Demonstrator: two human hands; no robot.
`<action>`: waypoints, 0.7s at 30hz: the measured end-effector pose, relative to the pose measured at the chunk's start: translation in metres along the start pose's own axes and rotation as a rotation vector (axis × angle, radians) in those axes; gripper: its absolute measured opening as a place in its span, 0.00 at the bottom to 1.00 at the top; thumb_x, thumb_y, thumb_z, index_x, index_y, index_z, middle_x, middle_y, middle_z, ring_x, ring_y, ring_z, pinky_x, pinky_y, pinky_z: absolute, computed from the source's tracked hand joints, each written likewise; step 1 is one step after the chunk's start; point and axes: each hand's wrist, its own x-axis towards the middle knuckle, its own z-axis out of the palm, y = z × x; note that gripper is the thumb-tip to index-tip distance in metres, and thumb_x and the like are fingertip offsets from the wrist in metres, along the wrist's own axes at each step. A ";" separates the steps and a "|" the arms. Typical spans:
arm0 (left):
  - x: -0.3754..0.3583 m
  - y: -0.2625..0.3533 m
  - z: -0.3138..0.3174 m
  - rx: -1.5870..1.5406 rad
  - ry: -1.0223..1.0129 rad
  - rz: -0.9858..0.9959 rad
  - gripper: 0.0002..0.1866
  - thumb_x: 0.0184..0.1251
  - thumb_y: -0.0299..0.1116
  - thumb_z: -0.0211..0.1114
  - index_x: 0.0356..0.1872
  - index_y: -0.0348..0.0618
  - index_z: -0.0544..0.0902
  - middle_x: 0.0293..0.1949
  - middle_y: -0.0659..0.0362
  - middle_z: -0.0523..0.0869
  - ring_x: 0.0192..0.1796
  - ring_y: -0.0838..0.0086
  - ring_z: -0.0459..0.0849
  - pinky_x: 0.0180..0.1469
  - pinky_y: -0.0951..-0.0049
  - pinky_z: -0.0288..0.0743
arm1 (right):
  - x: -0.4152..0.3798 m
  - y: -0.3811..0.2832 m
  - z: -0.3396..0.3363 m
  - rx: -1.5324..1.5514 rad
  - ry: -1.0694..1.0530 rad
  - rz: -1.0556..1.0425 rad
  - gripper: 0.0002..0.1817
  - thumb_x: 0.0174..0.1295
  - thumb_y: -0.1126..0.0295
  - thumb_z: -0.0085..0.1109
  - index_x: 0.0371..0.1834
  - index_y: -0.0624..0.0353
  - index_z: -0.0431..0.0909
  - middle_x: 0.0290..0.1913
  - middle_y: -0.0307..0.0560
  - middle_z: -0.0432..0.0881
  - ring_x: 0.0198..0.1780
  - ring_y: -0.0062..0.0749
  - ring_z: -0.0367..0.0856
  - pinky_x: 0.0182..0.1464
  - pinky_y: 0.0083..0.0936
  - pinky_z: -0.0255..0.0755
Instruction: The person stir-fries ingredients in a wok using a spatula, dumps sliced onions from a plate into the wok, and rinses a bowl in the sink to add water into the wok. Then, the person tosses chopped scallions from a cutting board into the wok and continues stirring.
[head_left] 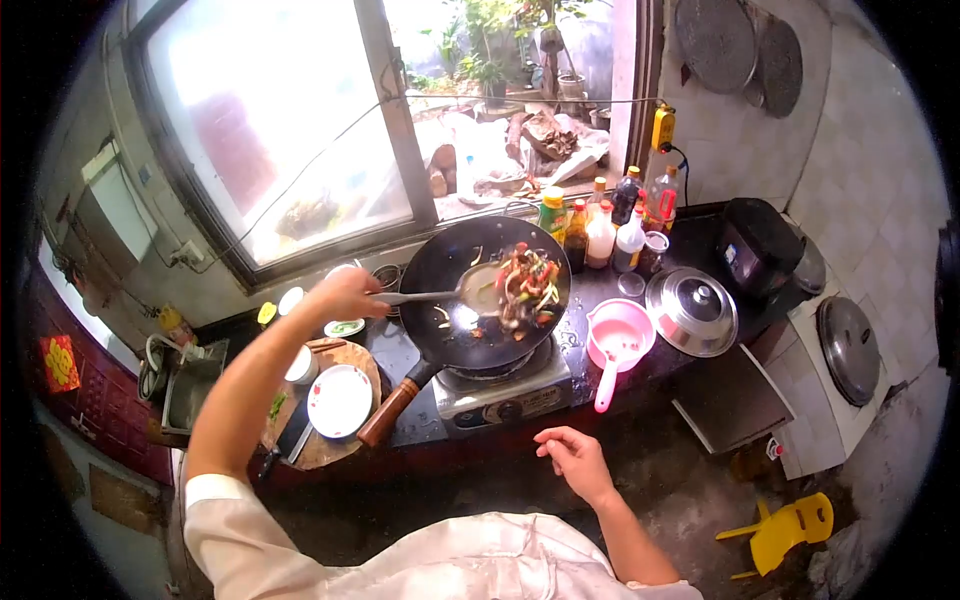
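My left hand [350, 297] is closed around the handle of a metal spatula [425, 297]. The spatula's broad head lies inside a black wok [440, 255], against a pile of stir-fried meat and vegetables [528, 290] with red and green pieces. Under the wok stands a gas stove [503, 388]. The wok's wooden handle [390, 410] points toward me and nobody holds it. My right hand [577, 462] hovers in front of the counter, below the stove, with loosely bent fingers and nothing visible in it.
Left of the stove, a white plate [339, 400] and a knife [300, 442] rest on a round chopping board [372, 365]. A pink ladle-shaped scoop [607, 385], a metal lid [692, 312] and several seasoning bottles [630, 240] stand right. A yellow chair [795, 530] is on the floor.
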 end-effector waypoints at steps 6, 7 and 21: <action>-0.008 -0.021 -0.011 -0.228 -0.461 -0.332 0.21 0.66 0.52 0.68 0.32 0.41 0.90 0.19 0.66 0.78 0.19 0.83 0.71 0.20 0.78 0.62 | -0.005 0.002 -0.009 0.049 0.035 0.049 0.10 0.70 0.74 0.55 0.48 0.61 0.84 0.36 0.39 0.86 0.28 0.13 0.74 0.30 0.13 0.67; -0.001 -0.019 0.010 -0.318 -0.447 -0.291 0.21 0.66 0.51 0.68 0.33 0.40 0.90 0.19 0.66 0.78 0.18 0.83 0.71 0.19 0.78 0.60 | -0.006 0.001 -0.008 0.064 0.037 0.047 0.09 0.70 0.75 0.55 0.48 0.62 0.83 0.35 0.39 0.85 0.25 0.12 0.71 0.29 0.12 0.66; -0.028 -0.008 0.121 -0.442 0.220 -0.072 0.15 0.64 0.39 0.69 0.40 0.36 0.80 0.30 0.45 0.85 0.36 0.52 0.84 0.38 0.55 0.75 | 0.001 0.004 -0.002 -0.005 -0.019 0.056 0.09 0.70 0.74 0.54 0.48 0.62 0.83 0.36 0.40 0.86 0.25 0.13 0.72 0.29 0.13 0.67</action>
